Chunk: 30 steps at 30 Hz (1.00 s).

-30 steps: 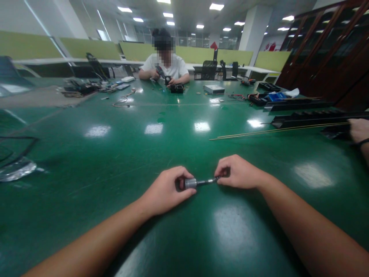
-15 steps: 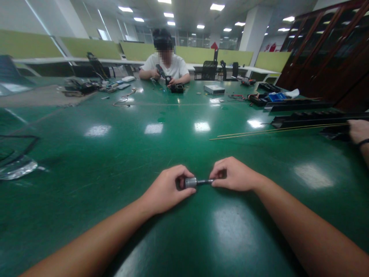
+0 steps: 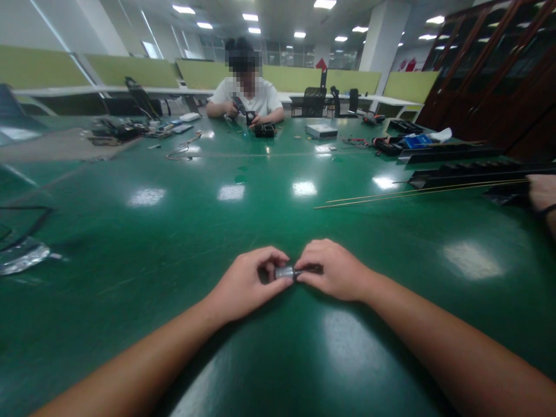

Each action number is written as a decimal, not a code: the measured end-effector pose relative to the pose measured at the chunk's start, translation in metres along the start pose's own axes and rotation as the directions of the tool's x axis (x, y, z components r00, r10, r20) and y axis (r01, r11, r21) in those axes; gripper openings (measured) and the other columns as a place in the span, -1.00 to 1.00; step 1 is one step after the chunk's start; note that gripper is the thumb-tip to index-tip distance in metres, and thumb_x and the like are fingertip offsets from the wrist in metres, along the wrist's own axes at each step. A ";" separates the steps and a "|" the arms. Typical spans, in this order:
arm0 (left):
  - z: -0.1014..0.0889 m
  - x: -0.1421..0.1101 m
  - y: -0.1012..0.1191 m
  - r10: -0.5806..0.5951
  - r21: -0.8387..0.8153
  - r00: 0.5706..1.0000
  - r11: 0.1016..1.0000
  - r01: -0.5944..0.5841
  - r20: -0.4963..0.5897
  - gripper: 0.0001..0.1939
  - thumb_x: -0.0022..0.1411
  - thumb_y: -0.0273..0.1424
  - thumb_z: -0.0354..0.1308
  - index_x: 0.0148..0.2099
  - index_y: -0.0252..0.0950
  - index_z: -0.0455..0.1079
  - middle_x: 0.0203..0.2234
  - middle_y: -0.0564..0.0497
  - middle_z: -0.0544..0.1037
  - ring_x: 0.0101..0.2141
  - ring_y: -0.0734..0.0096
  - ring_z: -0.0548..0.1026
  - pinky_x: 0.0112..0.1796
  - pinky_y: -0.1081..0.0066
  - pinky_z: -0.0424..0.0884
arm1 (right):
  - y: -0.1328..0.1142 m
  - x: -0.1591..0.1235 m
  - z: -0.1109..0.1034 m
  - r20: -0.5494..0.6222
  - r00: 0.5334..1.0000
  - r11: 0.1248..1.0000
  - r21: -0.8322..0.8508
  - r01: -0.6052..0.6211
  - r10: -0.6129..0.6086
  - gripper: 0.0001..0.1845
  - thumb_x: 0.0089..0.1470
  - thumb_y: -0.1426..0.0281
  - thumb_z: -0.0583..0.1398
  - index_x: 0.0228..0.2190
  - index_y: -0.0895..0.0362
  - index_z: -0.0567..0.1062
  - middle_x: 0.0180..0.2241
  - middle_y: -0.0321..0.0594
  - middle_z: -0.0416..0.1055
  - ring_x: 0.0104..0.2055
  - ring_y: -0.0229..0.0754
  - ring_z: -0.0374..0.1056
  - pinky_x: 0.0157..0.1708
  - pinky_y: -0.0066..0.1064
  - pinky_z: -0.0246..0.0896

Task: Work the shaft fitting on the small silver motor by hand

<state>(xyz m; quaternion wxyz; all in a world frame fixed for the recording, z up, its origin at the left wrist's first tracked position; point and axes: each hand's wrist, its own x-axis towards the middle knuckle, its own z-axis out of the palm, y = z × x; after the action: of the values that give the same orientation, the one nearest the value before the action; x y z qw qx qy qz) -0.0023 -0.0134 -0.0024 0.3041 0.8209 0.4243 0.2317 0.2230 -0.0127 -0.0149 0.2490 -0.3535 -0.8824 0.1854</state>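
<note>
Thumb and fingers of my left hand (image 3: 243, 284) grip a short silver metal cylinder (image 3: 284, 272), low over the green tabletop in front of me. A thin dark rod (image 3: 311, 269) sticks out of the cylinder's right end. Close beside the cylinder, my right hand (image 3: 336, 271) pinches this rod between thumb and fingertips. The two hands are nearly touching. The fingers partly hide both cylinder and rod, and the exact kind of part cannot be made out.
Across the green table (image 3: 195, 202) sits a person (image 3: 245, 95) handling a dark tool. Two thin yellow rods (image 3: 369, 197) and black channel pieces (image 3: 460, 174) lie right, near another person's hand (image 3: 542, 192). A grey box (image 3: 321, 131) stands farther back; clear plastic (image 3: 24, 255) lies left.
My right hand has slid left along the rod, from its far end to right beside the cylinder. My left hand keeps its grip. The view has tilted slightly.
</note>
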 end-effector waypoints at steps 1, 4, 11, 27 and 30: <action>0.000 0.000 0.000 -0.004 0.004 1.000 1.000 0.004 0.005 -0.76 0.15 -0.32 0.26 -0.13 -0.29 0.48 -0.42 0.05 0.55 -0.43 0.41 0.48 -0.37 0.46 0.40 | 0.000 0.000 0.000 0.001 1.000 1.000 0.002 -0.003 0.003 -0.88 0.11 0.37 0.28 -0.27 0.09 0.58 -0.28 -0.21 0.55 -0.18 -0.15 0.38 -0.13 -0.31 0.14; 0.000 -0.001 0.000 -0.003 0.009 1.000 1.000 0.002 0.022 -0.78 0.11 -0.35 0.29 -0.17 -0.29 0.49 -0.42 0.04 0.54 -0.42 0.40 0.49 -0.37 0.46 0.39 | 0.000 0.000 0.001 0.006 1.000 1.000 0.021 -0.012 0.012 -0.89 0.10 0.37 0.28 -0.28 0.09 0.59 -0.29 -0.22 0.56 -0.19 -0.16 0.39 -0.14 -0.32 0.15; 0.001 -0.002 -0.001 -0.001 0.001 1.000 1.000 0.001 0.011 -0.81 0.10 -0.35 0.30 -0.22 -0.30 0.47 -0.40 0.03 0.54 -0.41 0.38 0.49 -0.37 0.45 0.38 | -0.002 0.000 -0.002 0.006 1.000 0.999 0.046 -0.025 0.025 -0.87 0.02 0.41 0.31 -0.30 0.11 0.59 -0.33 -0.23 0.55 -0.24 -0.17 0.39 -0.20 -0.35 0.16; 0.001 -0.003 -0.002 0.005 0.013 1.000 1.000 -0.005 0.021 -0.79 0.12 -0.32 0.29 -0.20 -0.30 0.46 -0.39 0.03 0.52 -0.41 0.39 0.48 -0.37 0.44 0.37 | -0.001 -0.003 -0.007 0.030 0.998 0.997 0.049 -0.059 0.057 -0.86 0.02 0.42 0.29 -0.30 0.14 0.60 -0.36 -0.22 0.54 -0.30 -0.20 0.40 -0.23 -0.38 0.21; 0.000 -0.003 -0.001 0.004 0.012 1.000 1.000 -0.004 0.025 -0.79 0.13 -0.32 0.29 -0.19 -0.30 0.46 -0.39 0.03 0.52 -0.40 0.38 0.48 -0.36 0.43 0.37 | -0.001 -0.003 -0.008 0.034 0.997 0.996 0.055 -0.071 0.069 -0.87 0.02 0.42 0.29 -0.31 0.14 0.60 -0.36 -0.21 0.53 -0.31 -0.20 0.41 -0.23 -0.39 0.22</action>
<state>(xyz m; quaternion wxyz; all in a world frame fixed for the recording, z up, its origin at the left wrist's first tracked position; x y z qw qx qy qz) -0.0044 -0.0150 -0.0037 0.3040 0.8265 0.4200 0.2193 0.2290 -0.0147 -0.0087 0.2379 -0.3740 -0.8678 0.2245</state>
